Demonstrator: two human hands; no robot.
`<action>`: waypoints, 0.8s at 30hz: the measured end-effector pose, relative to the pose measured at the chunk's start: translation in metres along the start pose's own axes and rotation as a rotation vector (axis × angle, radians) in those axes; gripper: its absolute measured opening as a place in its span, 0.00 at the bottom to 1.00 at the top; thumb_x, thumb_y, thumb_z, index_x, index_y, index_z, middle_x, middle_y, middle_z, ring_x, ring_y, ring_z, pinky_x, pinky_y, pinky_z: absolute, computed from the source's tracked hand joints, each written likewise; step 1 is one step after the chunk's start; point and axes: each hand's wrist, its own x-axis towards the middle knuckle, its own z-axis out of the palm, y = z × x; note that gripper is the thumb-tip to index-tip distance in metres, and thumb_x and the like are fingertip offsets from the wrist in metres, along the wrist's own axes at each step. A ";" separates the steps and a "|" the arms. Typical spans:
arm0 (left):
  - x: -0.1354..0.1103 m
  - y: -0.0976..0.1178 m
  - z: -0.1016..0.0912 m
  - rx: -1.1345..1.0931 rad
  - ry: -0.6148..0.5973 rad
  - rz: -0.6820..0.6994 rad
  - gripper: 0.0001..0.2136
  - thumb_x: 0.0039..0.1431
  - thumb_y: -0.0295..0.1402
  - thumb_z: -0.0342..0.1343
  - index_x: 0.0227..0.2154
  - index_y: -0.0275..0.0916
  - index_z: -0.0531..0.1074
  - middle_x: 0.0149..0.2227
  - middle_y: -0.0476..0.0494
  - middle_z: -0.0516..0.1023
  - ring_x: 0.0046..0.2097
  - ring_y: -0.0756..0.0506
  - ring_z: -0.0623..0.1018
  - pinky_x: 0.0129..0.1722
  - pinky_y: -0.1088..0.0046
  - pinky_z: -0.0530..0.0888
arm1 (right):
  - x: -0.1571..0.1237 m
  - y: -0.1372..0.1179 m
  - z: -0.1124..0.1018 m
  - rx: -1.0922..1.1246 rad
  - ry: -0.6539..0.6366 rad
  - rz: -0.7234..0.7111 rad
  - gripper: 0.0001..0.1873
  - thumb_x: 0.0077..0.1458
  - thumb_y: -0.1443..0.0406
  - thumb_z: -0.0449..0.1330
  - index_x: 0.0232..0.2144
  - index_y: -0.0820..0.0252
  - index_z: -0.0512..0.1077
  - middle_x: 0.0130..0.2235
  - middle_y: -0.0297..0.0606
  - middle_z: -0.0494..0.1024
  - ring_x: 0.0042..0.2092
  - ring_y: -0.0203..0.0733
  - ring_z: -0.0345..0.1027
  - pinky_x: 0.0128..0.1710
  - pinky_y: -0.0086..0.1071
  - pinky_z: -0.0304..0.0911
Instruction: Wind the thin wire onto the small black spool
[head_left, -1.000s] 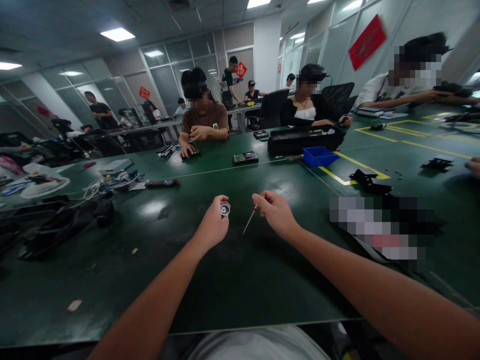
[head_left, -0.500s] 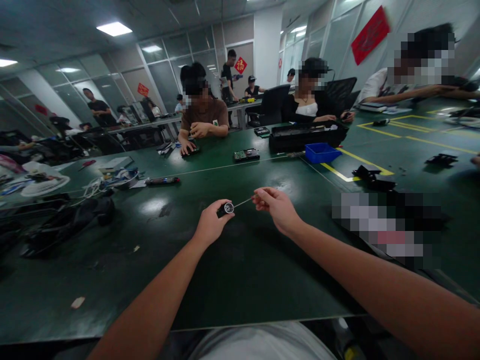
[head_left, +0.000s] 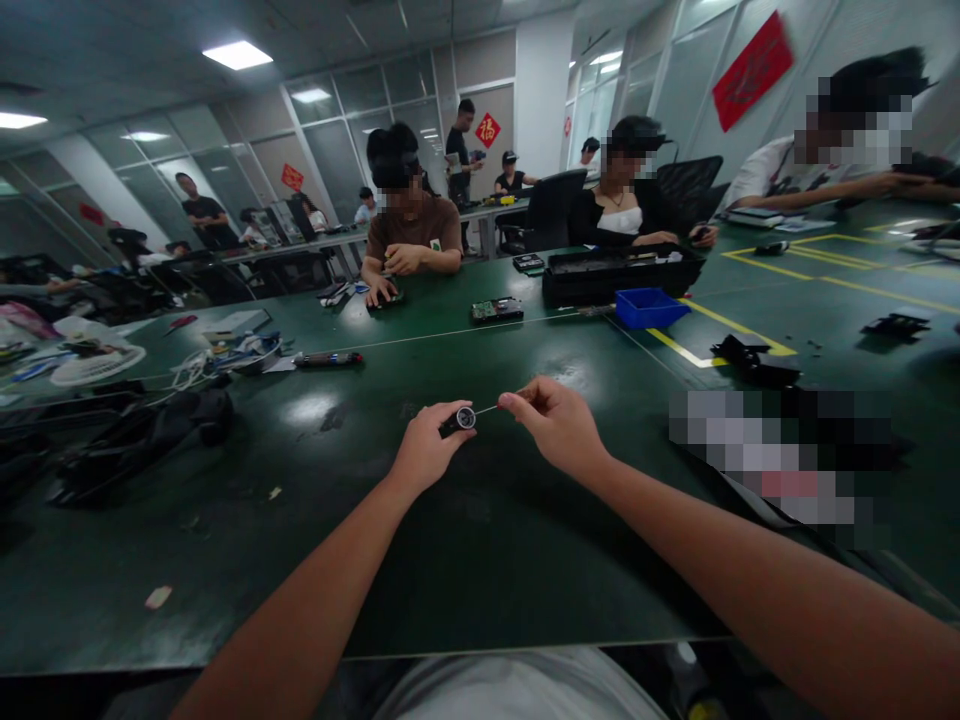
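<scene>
Screwdriver [head_left: 487, 409] raised, right hand [head_left: 561, 425] pinching; left hand [head_left: 426, 448] grips cylinder [head_left: 466, 418]; blue bin [head_left: 651, 312], contents unclear

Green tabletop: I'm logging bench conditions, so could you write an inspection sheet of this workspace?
Surface: glossy green tabletop; pale flat scrap near its front edge.
Things in hand: short black cylinder with silvery open end; thin metal-shafted tool pointing toward it, contact unclear.
Clutter: blue plastic bin; dark slender rod with red end.
Hands: left hand grips the cylinder; right hand pinches the tool.
Cables: tangled white cable, left side.
Surroundings: person in brown T-shirt opposite; red diamond-shaped wall hanging behind.
</scene>
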 end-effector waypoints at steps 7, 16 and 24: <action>-0.001 -0.001 0.001 0.019 0.013 0.025 0.19 0.57 0.29 0.64 0.51 0.45 0.74 0.52 0.46 0.78 0.53 0.42 0.75 0.57 0.60 0.68 | -0.002 -0.008 -0.003 -0.058 -0.120 -0.176 0.07 0.62 0.63 0.55 0.39 0.57 0.72 0.35 0.37 0.80 0.36 0.41 0.74 0.36 0.35 0.64; -0.001 0.002 0.002 0.017 0.018 0.037 0.18 0.57 0.29 0.63 0.51 0.45 0.74 0.52 0.45 0.78 0.53 0.41 0.76 0.56 0.59 0.69 | -0.006 -0.008 0.003 0.008 -0.022 -0.080 0.10 0.62 0.62 0.52 0.43 0.57 0.70 0.31 0.35 0.76 0.30 0.40 0.69 0.32 0.35 0.61; -0.001 0.009 -0.002 0.036 0.018 0.077 0.18 0.58 0.30 0.63 0.52 0.45 0.74 0.52 0.45 0.78 0.52 0.42 0.75 0.56 0.58 0.69 | 0.008 0.009 0.011 0.717 0.036 0.331 0.14 0.55 0.53 0.61 0.32 0.58 0.71 0.29 0.35 0.74 0.31 0.40 0.68 0.38 0.38 0.68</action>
